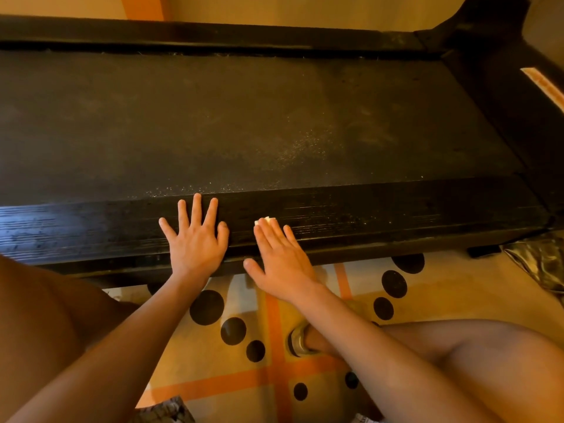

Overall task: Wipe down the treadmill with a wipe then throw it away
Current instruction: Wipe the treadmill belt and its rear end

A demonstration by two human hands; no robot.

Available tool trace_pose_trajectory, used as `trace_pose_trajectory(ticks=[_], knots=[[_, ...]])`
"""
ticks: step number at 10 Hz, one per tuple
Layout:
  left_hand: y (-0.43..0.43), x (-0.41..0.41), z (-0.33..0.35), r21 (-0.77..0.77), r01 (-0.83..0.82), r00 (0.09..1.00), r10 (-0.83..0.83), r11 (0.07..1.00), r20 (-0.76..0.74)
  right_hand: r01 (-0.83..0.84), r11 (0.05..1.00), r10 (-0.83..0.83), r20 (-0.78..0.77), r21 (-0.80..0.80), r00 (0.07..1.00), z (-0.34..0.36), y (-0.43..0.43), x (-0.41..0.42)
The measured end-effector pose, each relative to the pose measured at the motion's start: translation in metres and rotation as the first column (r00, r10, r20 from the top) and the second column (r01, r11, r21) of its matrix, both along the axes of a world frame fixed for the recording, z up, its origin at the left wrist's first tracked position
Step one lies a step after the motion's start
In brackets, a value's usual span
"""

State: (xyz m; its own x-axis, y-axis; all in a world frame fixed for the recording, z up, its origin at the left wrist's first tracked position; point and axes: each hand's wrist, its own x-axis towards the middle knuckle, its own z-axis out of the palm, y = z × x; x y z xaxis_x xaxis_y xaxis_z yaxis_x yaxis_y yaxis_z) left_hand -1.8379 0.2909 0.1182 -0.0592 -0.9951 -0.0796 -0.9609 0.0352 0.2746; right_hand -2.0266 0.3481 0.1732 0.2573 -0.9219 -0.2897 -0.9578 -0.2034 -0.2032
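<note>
A black treadmill (274, 117) lies across the view, its dusty belt in the middle and a ribbed side rail (381, 215) along the near edge. My left hand (195, 239) rests flat on that rail with its fingers spread. Just to its right, my right hand (280, 257) presses a small white wipe (266, 220) onto the rail with straight fingers. Only a corner of the wipe shows past the fingertips; the rest is under the hand.
I crouch on a beige mat (274, 346) with orange stripes and black dots, knees at both sides. The treadmill's upright frame (488, 32) rises at the far right. A crumpled shiny bag (540, 261) lies on the floor at the right edge.
</note>
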Motion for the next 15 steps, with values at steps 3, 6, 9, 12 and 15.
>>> trace_pose_trajectory(ticks=[3,6,9,12,15], knots=[[0.0,0.0,0.001,-0.003,0.0,1.0,0.0,1.0,-0.013,0.19,0.982,-0.19,-0.055,0.0,0.98,0.007,-0.045,-0.029],[-0.001,0.001,-0.001,-0.005,0.007,1.0,-0.007,1.0,-0.007,0.025,1.0,-0.026,-0.059,-0.016,0.998,0.001,-0.019,-0.026],[-0.001,-0.001,-0.001,-0.001,-0.002,1.0,0.002,1.0,0.002,-0.042,0.999,0.042,-0.045,-0.003,0.998,0.004,-0.002,-0.011],[0.0,0.001,0.0,-0.009,0.009,1.0,-0.009,1.0,-0.011,0.134,0.991,-0.135,-0.091,-0.019,0.987,0.004,-0.033,-0.048],[0.0,0.001,0.0,0.003,0.015,1.0,-0.015,1.0,-0.011,0.017,0.999,-0.02,-0.086,-0.035,0.996,0.0,-0.014,-0.055]])
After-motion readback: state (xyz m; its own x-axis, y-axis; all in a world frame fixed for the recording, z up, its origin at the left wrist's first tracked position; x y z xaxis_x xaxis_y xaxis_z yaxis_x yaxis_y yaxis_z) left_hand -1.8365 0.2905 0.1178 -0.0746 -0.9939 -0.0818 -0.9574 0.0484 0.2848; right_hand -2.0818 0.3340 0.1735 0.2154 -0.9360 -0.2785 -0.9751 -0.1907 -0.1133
